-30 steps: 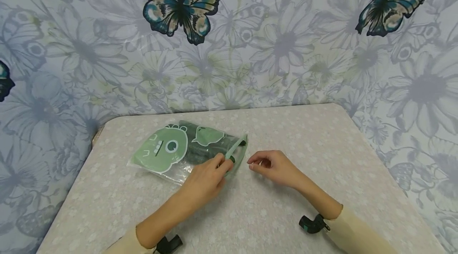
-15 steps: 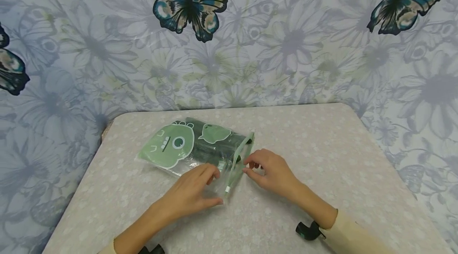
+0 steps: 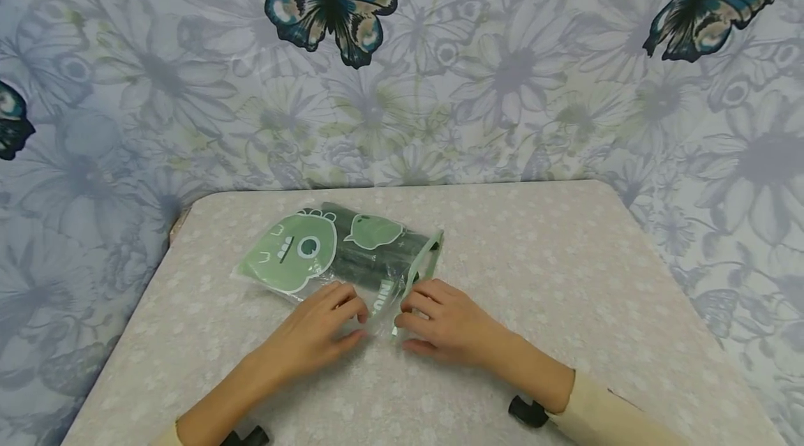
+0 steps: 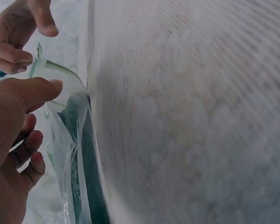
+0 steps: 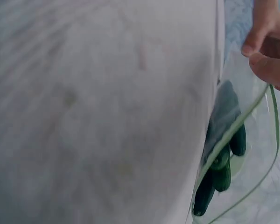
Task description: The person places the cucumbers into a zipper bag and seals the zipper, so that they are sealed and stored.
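Observation:
A clear plastic bag (image 3: 370,292) with green cartoon prints and a green-edged mouth lies on the table. Dark green cucumbers (image 5: 221,175) show through its parted mouth in the right wrist view. My left hand (image 3: 317,327) is at the bag's near edge, fingers loosely bent and thumb apart, gripping nothing visible. Across the bag's near corner, my right hand (image 3: 449,324) has bent fingers against or very close to the green edge. In the left wrist view its thumb stands away from the fingers. Whether these fingers touch the bag is partly hidden.
A pale floral cloth covers the table (image 3: 534,243). Behind it hangs a backdrop (image 3: 502,83) printed with flowers and butterflies. Both sleeves are cream, with a dark wrist camera (image 3: 527,411) under the right one.
My left hand has let go of the bag's mouth edge and drawn back leftward. The right hand has come left and nearer, to the mouth's near corner.

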`<control>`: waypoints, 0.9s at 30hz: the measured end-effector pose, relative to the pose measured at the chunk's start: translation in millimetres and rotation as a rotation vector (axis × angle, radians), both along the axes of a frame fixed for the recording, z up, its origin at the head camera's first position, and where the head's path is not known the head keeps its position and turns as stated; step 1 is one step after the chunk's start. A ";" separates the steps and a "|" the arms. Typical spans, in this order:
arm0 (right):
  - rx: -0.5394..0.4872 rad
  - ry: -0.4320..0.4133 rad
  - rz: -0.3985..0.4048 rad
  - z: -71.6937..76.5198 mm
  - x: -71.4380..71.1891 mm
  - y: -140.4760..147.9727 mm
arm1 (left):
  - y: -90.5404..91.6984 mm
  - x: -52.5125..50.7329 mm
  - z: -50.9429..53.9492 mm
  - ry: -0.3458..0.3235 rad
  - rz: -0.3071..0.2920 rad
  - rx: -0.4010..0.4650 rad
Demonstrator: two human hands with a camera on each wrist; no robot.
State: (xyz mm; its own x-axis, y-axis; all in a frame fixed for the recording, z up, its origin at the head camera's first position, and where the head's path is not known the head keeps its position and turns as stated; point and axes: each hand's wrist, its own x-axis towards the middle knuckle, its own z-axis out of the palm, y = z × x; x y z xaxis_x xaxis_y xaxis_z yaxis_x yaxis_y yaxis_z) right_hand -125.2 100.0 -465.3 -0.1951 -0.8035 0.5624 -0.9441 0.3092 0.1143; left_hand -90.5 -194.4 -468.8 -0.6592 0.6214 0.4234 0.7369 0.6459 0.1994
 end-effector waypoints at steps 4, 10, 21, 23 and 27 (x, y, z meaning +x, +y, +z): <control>0.042 0.069 -0.017 -0.5 1.4 -9.6 | -3.5 -2.7 -0.3 0.003 -0.037 0.021; 0.021 0.070 -0.021 1.6 -1.2 -12.8 | -3.7 -3.6 -0.2 0.013 -0.049 0.041; -0.029 -0.048 0.024 2.2 -3.4 -10.8 | -1.4 -3.0 1.1 0.081 -0.060 0.002; -0.038 -0.056 0.022 3.9 -4.8 -11.0 | 1.0 -3.1 2.8 0.097 -0.060 -0.009; -0.058 -0.061 0.024 7.6 -7.4 -10.4 | 5.9 -4.2 5.8 0.126 -0.060 -0.015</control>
